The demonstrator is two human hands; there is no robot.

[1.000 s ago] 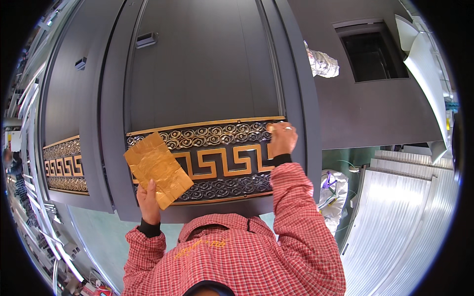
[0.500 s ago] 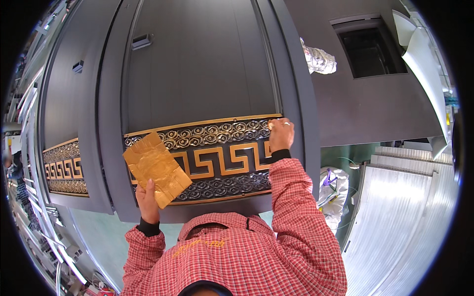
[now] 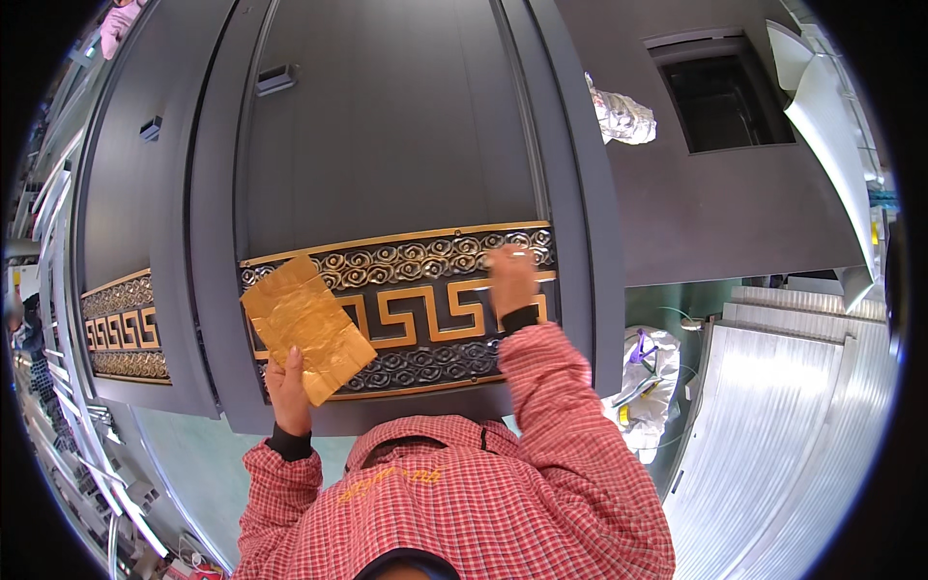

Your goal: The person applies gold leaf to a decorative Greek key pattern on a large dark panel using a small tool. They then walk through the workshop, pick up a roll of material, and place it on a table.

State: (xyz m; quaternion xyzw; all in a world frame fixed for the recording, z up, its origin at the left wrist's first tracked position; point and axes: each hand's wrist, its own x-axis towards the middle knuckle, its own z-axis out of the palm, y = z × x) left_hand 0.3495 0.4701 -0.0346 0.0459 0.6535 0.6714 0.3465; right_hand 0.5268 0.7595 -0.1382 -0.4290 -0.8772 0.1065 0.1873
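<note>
Our left hand [image 3: 287, 394] pinching the lower edge of a crinkly gold foil sheet [image 3: 306, 327] held up over the dark grey door panel [image 3: 387, 145], its ornate gold key-pattern band [image 3: 416, 300] in the middle, our right hand [image 3: 512, 280] pressed on that band, fingers blurry so can't tell if open or curled

Door panel [image 3: 387, 126] was dark grey. Its decorative band [image 3: 425, 300] was black with a gold key pattern, gold scrollwork above and silvery scrollwork below, gold edging. Sheet [image 3: 307, 327] in the left hand [image 3: 288, 391] was crinkled gold. Sleeves [image 3: 541, 387] were red-and-white check, black cuffs. Corrugated sheets [image 3: 773, 406] at right were silver-grey.
</note>
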